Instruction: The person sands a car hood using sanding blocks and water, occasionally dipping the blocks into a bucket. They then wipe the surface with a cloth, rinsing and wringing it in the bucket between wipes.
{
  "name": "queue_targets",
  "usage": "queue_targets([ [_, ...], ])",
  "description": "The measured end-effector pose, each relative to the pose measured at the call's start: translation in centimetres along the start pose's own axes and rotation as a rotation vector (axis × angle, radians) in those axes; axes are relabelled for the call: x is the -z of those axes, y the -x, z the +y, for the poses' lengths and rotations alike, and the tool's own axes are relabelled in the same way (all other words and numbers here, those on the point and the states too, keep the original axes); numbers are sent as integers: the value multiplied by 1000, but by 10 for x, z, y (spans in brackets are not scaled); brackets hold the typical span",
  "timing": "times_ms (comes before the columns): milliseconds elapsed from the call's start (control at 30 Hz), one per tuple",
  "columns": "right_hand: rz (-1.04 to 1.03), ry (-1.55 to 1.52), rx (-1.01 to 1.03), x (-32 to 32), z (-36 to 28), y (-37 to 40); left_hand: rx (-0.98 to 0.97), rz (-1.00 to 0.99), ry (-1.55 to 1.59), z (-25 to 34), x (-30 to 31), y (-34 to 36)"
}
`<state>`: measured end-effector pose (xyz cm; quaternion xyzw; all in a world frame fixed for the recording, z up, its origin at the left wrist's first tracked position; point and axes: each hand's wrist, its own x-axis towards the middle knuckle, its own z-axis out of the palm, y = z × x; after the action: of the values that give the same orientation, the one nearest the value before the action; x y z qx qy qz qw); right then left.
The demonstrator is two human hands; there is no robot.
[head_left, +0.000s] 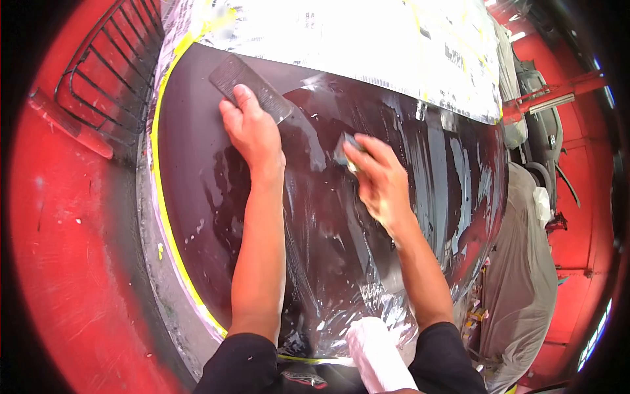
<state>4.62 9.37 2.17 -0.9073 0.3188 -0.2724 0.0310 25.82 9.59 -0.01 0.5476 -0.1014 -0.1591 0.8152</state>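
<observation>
A dark, wet, curved car panel (pixel 197 125) fills the middle of the view. My left hand (pixel 252 128) is closed on one long edge of a flat dark rectangular block (pixel 246 82), thumb on top, over the panel's far left part. To its right, my right hand (pixel 380 174) grips a small grey pad (pixel 342 148) against or just over the wet surface. That pad is slightly blurred, with its far side hidden by the fingers. Water streaks and pale reflections cover the panel's right half.
Printed paper sheets (pixel 367 39) cover the area beyond the panel. Yellow tape (pixel 157 171) follows its left edge. A white cloth-like roll (pixel 377 351) is close to my body. Left is a black metal rack (pixel 111 59); right, a grey-brown cover (pixel 525 276) drapes a large object.
</observation>
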Motion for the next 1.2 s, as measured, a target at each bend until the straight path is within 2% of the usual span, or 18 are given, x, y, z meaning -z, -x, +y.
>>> queue_targets([
  [67, 84, -91, 74, -8, 14, 17, 85, 13, 174, 5, 1, -1],
  [100, 62, -66, 41, -9, 12, 4, 113, 30, 210, 9, 0, 1],
  [167, 102, -99, 4, -27, 17, -44, 67, 17, 125, 5, 1, 1],
  [200, 133, -86, 66, -42, 28, -70, 17, 17, 53, 4, 1, 2],
  [267, 75, -337, 31, -47, 34, -94, 13, 47, 24, 10, 0, 1],
  [300, 77, -245, 62, -38, 35, -85, 21, 66, -1, 12, 0, 3],
  [367, 41, -300, -95, -18, 29, -38, 26, 30, 31, 9, -2, 5],
  [400, 48, -106, 34, -8, 28, -19, 27, 16, 68, 6, -3, 4],
  [433, 45, -148, -23, -8, 27, -10, 11, 37, 72, 3, -6, 5],
  [567, 133, -92, 81, -30, 32, -68, -72, 9, -59, 1, -5, 12],
  [600, 129, -213, 113, -38, 37, -83, -63, 14, -12, 6, -7, 12],
  [700, 108, -157, 125, -27, 48, -54, -42, 34, 35, 7, -4, 15],
  [800, 58, -162, 38, -14, 48, -12, -47, 52, 25, 6, -11, 11],
  [867, 140, -125, 296, -25, 59, -44, -55, 69, -15, 5, -10, 10],
  [933, 194, -351, 376, -50, 65, -90, -57, 28, -12, 3, -6, 10],
  [1000, 95, -319, 294, -44, 62, -92, -57, 51, 6, 4, -5, 7],
  [1133, 22, -168, 16, -16, 44, -42, -56, 66, 11, 0, -7, 4],
  [1200, 8, -71, 113, -21, 42, -67, -68, 60, -56, 2, -9, 6],
])
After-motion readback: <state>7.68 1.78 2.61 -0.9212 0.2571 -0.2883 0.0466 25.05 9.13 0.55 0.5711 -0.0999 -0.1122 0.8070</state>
